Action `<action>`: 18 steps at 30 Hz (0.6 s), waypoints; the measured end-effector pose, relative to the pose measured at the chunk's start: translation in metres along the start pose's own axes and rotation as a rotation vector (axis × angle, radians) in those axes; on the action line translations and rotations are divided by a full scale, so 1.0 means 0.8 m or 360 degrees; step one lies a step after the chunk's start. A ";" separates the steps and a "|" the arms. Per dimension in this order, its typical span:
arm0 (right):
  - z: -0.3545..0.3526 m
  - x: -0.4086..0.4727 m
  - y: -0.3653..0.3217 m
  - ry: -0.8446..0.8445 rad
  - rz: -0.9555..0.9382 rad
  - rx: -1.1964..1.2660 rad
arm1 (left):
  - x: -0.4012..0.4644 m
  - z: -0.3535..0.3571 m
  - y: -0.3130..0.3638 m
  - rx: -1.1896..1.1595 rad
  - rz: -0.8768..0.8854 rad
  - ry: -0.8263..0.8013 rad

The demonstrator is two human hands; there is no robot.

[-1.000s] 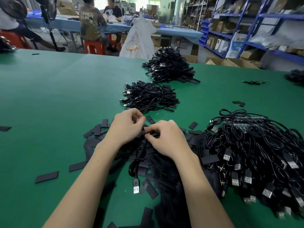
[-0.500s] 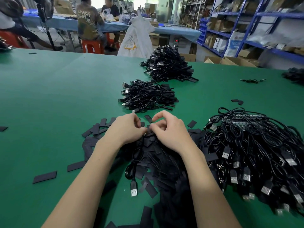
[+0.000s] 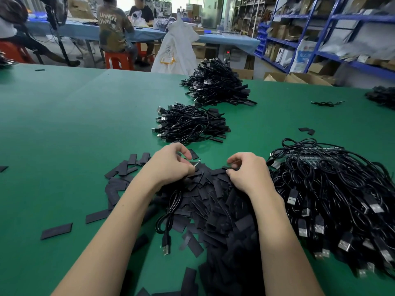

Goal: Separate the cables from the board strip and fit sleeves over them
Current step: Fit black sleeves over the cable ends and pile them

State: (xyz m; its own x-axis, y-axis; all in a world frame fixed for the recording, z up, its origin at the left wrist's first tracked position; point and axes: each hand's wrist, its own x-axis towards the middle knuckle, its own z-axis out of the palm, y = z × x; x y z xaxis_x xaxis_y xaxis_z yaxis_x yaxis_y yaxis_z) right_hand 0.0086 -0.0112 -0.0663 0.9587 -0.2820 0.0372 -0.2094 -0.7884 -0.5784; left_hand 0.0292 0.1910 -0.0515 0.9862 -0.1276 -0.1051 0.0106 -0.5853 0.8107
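Lying scattered at left on the green felt table [image 3: 64, 129] are flat black rectangular sleeves [image 3: 56, 230]. Next, the left hand [image 3: 168, 165] pinches the small bare board end of a black USB cable [image 3: 168, 218] — keep it steady. The right hand [image 3: 248, 171] curls into the sleeve heap, apparently pinching one sleeve. Unsleeved cables on the board strip [image 3: 310, 155] lie rightmost.
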 end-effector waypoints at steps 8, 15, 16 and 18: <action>0.003 0.007 0.003 -0.0002 0.0150 0.0012 | -0.004 0.001 0.002 -0.0088 -0.0011 -0.0077; 0.000 0.011 0.006 -0.0010 0.0173 0.0104 | -0.006 0.000 0.004 -0.0059 -0.0016 -0.0082; 0.000 0.011 0.006 -0.0008 0.0167 0.0116 | -0.006 0.001 0.004 -0.0058 -0.0017 -0.0082; -0.002 0.010 0.007 0.0002 0.0161 0.0135 | -0.006 0.001 0.003 -0.0059 -0.0016 -0.0087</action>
State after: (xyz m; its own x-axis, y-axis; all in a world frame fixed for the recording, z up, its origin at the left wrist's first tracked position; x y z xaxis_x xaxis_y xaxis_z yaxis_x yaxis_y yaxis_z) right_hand 0.0146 -0.0184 -0.0681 0.9332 -0.3586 -0.0236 -0.2880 -0.7068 -0.6461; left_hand 0.0244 0.1895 -0.0497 0.9756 -0.1657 -0.1439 0.0279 -0.5567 0.8302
